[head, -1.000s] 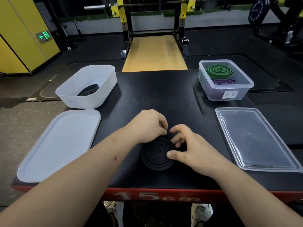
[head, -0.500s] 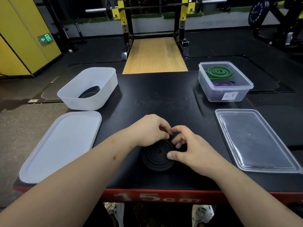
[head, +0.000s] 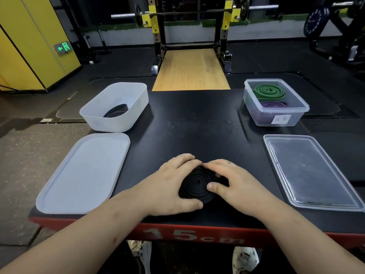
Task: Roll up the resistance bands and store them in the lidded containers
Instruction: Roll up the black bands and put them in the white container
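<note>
At the far left of the black platform (head: 197, 123), a white lid (head: 83, 175) lies flat in front of its open white tub (head: 110, 122), which holds one rolled black band (head: 116, 113) and seems ready for another. Near the front edge, the left hand (head: 169, 186) curls round the left and far side of a black coil (head: 197, 184), thumb at its near rim. The right hand (head: 235, 186) clamps the other side, thumb pressed on top, probably to stop the spiral springing loose. Further right, a clear box (head: 296, 120) holds a green roll (head: 269, 91) and a purple roll (head: 273, 104), its clear lid (head: 308, 171) set in front.
</note>
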`<state>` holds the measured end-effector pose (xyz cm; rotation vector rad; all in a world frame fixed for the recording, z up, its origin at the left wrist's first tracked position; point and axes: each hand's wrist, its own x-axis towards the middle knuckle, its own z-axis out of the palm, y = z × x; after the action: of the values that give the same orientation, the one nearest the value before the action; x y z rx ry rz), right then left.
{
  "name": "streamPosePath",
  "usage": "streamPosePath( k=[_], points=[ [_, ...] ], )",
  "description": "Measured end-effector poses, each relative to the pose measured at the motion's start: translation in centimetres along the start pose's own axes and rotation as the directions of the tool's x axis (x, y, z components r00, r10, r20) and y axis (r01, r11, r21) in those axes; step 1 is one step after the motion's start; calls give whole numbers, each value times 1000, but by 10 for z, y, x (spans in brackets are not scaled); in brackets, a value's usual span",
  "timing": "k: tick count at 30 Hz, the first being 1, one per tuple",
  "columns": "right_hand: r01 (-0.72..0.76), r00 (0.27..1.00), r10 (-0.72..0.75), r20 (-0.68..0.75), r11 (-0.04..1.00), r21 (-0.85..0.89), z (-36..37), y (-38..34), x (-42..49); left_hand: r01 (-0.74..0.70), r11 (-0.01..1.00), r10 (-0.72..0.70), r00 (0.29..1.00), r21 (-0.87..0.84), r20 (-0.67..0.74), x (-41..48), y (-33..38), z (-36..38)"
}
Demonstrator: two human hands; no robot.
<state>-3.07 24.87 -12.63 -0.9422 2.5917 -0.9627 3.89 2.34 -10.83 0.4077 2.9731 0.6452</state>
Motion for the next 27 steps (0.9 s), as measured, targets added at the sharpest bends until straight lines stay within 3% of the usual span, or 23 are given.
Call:
streamPosePath(
  k=[5,14,19,27],
  points=[
    [71,997,-71,7,989,-129,-1,-3,0,-1,1000,3,997,22,-77,-16,-7,8],
    [88,966,-11,257,954,-288,-17,-28,-3,-29,997,36,994,66,-106,-20,-13,7],
    [74,978,-2,209,939,-337,-15,-42,-2,12,994,4,990,107,-144,-25,-16,17],
    [52,985,9,170,936,-349,2,-43,-7,-74,969,123,972,235,-199,-35,-21,14]
  ],
)
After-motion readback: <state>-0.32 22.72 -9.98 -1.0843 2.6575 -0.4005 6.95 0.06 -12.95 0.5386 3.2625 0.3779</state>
